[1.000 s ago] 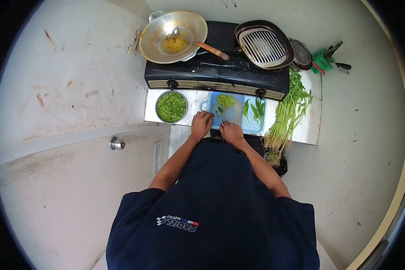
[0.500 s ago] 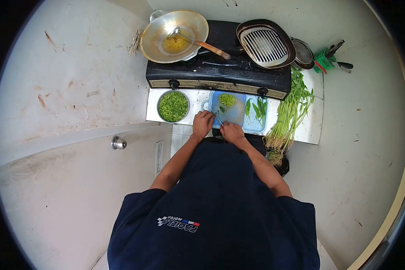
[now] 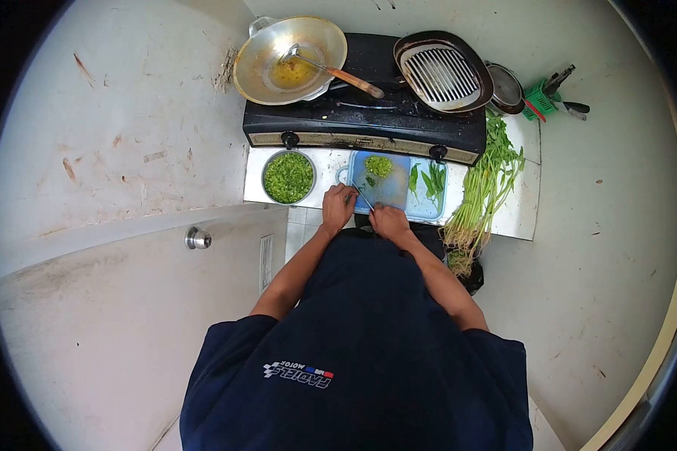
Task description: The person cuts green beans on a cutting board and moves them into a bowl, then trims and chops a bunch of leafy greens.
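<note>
My right hand [image 3: 390, 222] is closed on a knife [image 3: 363, 197] at the near edge of the blue cutting board [image 3: 396, 197]. The blade points up and left, its tip near my left hand [image 3: 340, 204]. That hand is closed at the board's left edge, with a bit of dark green leaf showing at its fingers. Chopped pale greens [image 3: 378, 166] lie in a heap at the top of the board, with darker bits below. Long green leaves [image 3: 434, 183] rest on the board's right part.
Left of the board stands a round bowl [image 3: 289, 178] of chopped greens. Behind are a black stove [image 3: 368, 124], a wok [image 3: 289, 60] with a ladle, and a grill pan [image 3: 441, 74]. Rooted green stalks [image 3: 483, 195] hang over the counter's right side, below a green basket [image 3: 539, 101].
My left fingers have shifted slightly, and green leaf now shows at them. My right hand and the knife are nearly unchanged.
</note>
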Tool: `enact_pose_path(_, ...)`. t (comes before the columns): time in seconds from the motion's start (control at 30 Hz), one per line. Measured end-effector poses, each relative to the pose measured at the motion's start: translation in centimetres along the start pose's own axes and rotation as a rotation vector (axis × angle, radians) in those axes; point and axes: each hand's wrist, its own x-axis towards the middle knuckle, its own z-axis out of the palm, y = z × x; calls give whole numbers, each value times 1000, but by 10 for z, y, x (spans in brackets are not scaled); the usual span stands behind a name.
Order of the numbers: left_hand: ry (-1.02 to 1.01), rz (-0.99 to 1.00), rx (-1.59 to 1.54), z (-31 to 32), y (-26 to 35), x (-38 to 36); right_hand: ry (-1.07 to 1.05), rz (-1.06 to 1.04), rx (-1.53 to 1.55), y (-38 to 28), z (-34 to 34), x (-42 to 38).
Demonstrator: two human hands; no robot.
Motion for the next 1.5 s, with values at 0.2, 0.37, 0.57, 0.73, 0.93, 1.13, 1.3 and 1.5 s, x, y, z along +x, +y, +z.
enact_pose_path(0.2, 40, 30, 7, -1, 0, 0, -36, 33, 8, -2, -7, 3)
enact_pose_path(0.37, 36, 71, -1, -1, 3, 4, 5, 146, 67, 3, -16, 1)
enact_pose_path(0.57, -9, 67, 44, -2, 7, 13, -43, 132, 76, 3, -20, -1)
enact_pose_path(0.73, -6, 45, 55, 0, 7, 12, -60, 92, 65, -1, -16, -5)
enact_pose_path(0.93, -19, 59, 63, 3, 1, 11, 4, 54, 33, -3, -5, 3)
enact_pose_path(1.13, -2, 72, 48, 1, 2, 6, -25, 45, 13, -4, -9, 7)
enact_pose_path(1.3, -12, 25, 25, 6, -4, 5, -17, 117, 38, 4, -13, -3)
enact_pose_path(1.5, 10, 24, -3, 6, -3, 7, -30, 112, 58, 7, -13, -3)
